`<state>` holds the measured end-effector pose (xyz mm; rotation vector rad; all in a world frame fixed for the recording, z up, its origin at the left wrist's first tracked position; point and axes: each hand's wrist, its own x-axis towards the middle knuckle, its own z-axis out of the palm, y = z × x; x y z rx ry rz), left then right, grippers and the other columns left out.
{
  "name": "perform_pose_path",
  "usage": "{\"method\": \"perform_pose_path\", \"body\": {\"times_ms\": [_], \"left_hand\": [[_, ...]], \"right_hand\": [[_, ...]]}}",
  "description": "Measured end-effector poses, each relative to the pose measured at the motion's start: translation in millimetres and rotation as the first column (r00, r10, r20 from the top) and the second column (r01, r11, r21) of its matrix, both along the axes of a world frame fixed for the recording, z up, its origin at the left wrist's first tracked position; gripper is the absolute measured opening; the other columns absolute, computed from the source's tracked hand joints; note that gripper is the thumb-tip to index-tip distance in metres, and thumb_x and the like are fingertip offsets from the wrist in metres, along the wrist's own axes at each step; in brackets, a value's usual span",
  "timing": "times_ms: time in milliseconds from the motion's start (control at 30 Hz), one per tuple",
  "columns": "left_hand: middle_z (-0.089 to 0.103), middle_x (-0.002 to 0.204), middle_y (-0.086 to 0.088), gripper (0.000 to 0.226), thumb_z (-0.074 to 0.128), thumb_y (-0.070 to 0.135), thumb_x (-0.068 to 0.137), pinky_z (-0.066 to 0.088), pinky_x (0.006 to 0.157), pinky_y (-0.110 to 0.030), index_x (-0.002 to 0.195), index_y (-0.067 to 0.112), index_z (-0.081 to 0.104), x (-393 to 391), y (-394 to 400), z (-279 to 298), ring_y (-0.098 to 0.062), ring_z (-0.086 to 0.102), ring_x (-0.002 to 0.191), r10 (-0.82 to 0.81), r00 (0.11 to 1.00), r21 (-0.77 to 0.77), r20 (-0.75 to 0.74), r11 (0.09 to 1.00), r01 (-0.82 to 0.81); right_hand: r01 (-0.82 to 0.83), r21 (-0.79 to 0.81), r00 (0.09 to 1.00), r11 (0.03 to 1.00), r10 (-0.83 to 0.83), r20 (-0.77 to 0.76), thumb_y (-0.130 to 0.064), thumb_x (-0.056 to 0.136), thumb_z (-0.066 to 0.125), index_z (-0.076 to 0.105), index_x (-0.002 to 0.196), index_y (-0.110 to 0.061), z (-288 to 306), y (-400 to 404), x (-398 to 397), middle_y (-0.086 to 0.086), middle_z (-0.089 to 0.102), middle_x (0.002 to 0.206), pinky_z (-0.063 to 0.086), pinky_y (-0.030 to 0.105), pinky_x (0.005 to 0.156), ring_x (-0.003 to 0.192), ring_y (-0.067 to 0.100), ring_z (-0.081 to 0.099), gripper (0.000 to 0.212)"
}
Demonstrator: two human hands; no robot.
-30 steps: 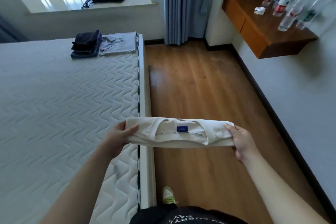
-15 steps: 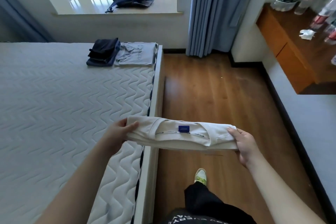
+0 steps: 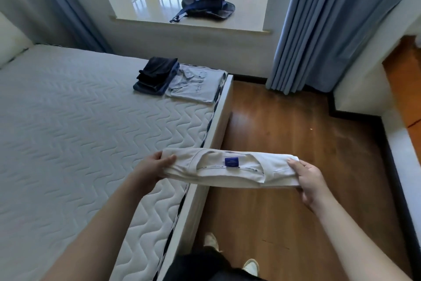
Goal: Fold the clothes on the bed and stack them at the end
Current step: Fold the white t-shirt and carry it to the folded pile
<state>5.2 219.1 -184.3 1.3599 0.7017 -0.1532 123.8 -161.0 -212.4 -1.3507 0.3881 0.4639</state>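
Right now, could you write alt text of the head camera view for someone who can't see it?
Two hands, left hand and right hand, hold a folded cream shirt beside a bed. Folded dark clothes and a grey shirt lie at its far corner.

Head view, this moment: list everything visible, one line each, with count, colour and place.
Folded shirt: one, cream with a blue neck label, held in the air over the bed's edge.
Dark folded stack: one pile, navy and black, far end of the bed.
Grey folded shirt: one, light grey, beside the dark stack at the bed's corner.
Mattress: one, white, quilted, at left.
Backpack: one, dark blue, on the window sill.
Curtains: blue, on both sides of the window.
Floor: brown wood, at right.
Shoes: two, pale, at the bottom edge.
Left hand: grips the shirt's left end.
Right hand: grips the shirt's right end.
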Motion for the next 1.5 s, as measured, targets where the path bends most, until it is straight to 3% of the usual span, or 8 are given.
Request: {"method": "perform_pose_path", "body": {"times_ms": [500, 733, 833, 900, 1100, 1200, 1300, 1500], "left_hand": [[0.072, 0.077, -0.002, 0.013, 0.064, 0.01, 0.091, 0.05, 0.048, -0.019, 0.102, 0.01, 0.069, 174, 139, -31, -0.01, 0.065, 0.058, 0.122, 0.991, -0.038, -0.047, 0.992, -0.124], [0.07, 0.084, -0.004, 0.016, 0.063, 0.014, 0.092, 0.054, 0.053, -0.027, 0.108, 0.016, 0.066, 255, 189, -44, -0.015, 0.066, 0.064, 0.224, 0.96, 0.018, -0.169, 0.974, -0.224], [0.07, 0.09, -0.008, 0.019, 0.062, 0.013, 0.093, 0.057, 0.064, -0.033, 0.112, 0.013, 0.065, 294, 206, -56, -0.02, 0.065, 0.071, 0.253, 0.941, 0.046, -0.224, 0.967, -0.249], [0.07, 0.089, -0.008, 0.019, 0.062, 0.012, 0.094, 0.056, 0.061, -0.031, 0.113, 0.01, 0.065, 316, 218, -60, -0.02, 0.065, 0.072, 0.264, 0.928, 0.073, -0.261, 0.964, -0.254], [0.069, 0.084, -0.007, 0.02, 0.06, 0.01, 0.094, 0.055, 0.056, -0.025, 0.114, 0.004, 0.063, 384, 253, -64, -0.016, 0.066, 0.066, 0.247, 0.904, 0.146, -0.349, 0.967, -0.208], [0.071, 0.079, -0.005, 0.016, 0.061, 0.01, 0.095, 0.055, 0.053, -0.023, 0.109, 0.005, 0.064, 406, 269, -67, -0.015, 0.068, 0.063, 0.271, 0.893, 0.168, -0.36, 0.96, -0.224], [0.073, 0.07, 0.002, 0.01, 0.06, 0.009, 0.095, 0.054, 0.05, -0.021, 0.102, 0.012, 0.065, 413, 282, -70, -0.01, 0.068, 0.058, 0.275, 0.895, 0.187, -0.35, 0.957, -0.221], [0.067, 0.107, -0.009, 0.028, 0.059, 0.011, 0.096, 0.053, 0.063, -0.025, 0.124, 0.012, 0.059, 376, 309, -107, -0.018, 0.064, 0.081, 0.194, 0.882, 0.163, -0.43, 0.977, -0.135]], "right_hand": [[-0.075, -0.056, 0.996, 0.996, 0.072, -0.06, -0.01, 0.092, 0.062, 0.07, 0.093, -0.001, -21, 158, 209, 0.013, 0.075, 0.079, 0.056, 0.025, 0.052, 0.064, 0.02, 0.072, 0.012], [-0.111, -0.066, 0.98, 0.992, 0.098, -0.171, -0.011, 0.094, 0.061, 0.069, 0.093, -0.004, -44, 217, 291, 0.007, 0.075, 0.072, 0.055, 0.023, 0.05, 0.057, 0.017, 0.07, 0.01], [-0.138, -0.055, 0.968, 0.989, 0.123, -0.218, -0.012, 0.095, 0.06, 0.068, 0.09, -0.006, -59, 239, 335, 0.006, 0.074, 0.069, 0.054, 0.022, 0.048, 0.055, 0.016, 0.069, 0.011], [-0.165, -0.061, 0.956, 0.984, 0.144, -0.257, -0.012, 0.095, 0.059, 0.067, 0.087, -0.007, -68, 255, 364, 0.003, 0.072, 0.065, 0.053, 0.021, 0.047, 0.052, 0.014, 0.067, 0.012], [-0.221, -0.063, 0.917, 0.973, 0.185, -0.353, -0.014, 0.094, 0.062, 0.067, 0.09, -0.006, -85, 297, 436, 0.009, 0.07, 0.076, 0.053, 0.032, 0.065, 0.063, 0.022, 0.064, 0.01], [-0.209, -0.042, 0.911, 0.977, 0.179, -0.371, -0.014, 0.093, 0.063, 0.067, 0.091, -0.004, -87, 313, 454, 0.013, 0.07, 0.083, 0.054, 0.033, 0.07, 0.068, 0.025, 0.065, 0.011], [-0.203, 0.006, 0.9, 0.979, 0.189, -0.394, -0.015, 0.093, 0.062, 0.068, 0.091, -0.004, -89, 320, 456, 0.009, 0.074, 0.077, 0.058, 0.025, 0.056, 0.061, 0.019, 0.07, 0.013], [-0.326, 0.015, 0.806, 0.945, 0.286, -0.518, -0.016, 0.095, 0.059, 0.068, 0.1, -0.004, -119, 326, 401, 0.007, 0.076, 0.085, 0.056, 0.028, 0.06, 0.066, 0.019, 0.072, 0.016]]}}
